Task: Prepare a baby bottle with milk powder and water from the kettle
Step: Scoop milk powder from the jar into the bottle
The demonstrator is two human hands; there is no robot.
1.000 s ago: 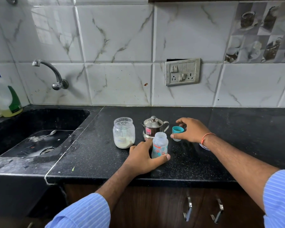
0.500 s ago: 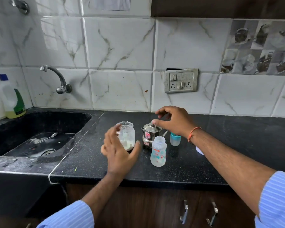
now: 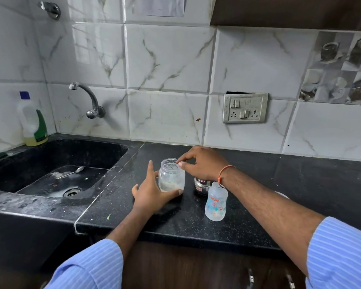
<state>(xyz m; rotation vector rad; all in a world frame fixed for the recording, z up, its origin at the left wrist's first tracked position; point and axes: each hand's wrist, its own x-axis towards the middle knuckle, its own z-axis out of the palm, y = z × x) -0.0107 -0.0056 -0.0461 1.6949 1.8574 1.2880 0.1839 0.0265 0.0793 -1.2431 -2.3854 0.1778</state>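
- Early yet: left hand point(image 3: 152, 195) cupping powder jar point(image 3: 171, 177) low; right hand point(image 3: 202, 163) pinching its rim.
- Baby bottle point(image 3: 215, 204) uncapped, seemingly empty, just below right wrist.
- Kettle point(image 3: 200, 184) under right palm, unpoured.
- Powder, water, capping left.

From my remote seat the light was soft, even daylight, neither harsh nor dim. A pale window-shaped glare sat on the glossy wall tiles point(image 3: 86, 42) at upper left, so the light came from behind or left of the wearer. The black bench point(image 3: 300, 184) soaked up most light and showed only speckle and a faint sheen; shadows under the hands were weak and diffuse. The sink point(image 3: 50, 159) basin and the cabinet under the bench edge fell into deep shade. Focus held well mid-frame, though I saw slight motion softness on the left hand point(image 3: 152, 190). The wide lens bowed the tile lines and stretched the blue sleeves point(image 3: 342, 253) at the lower corners.
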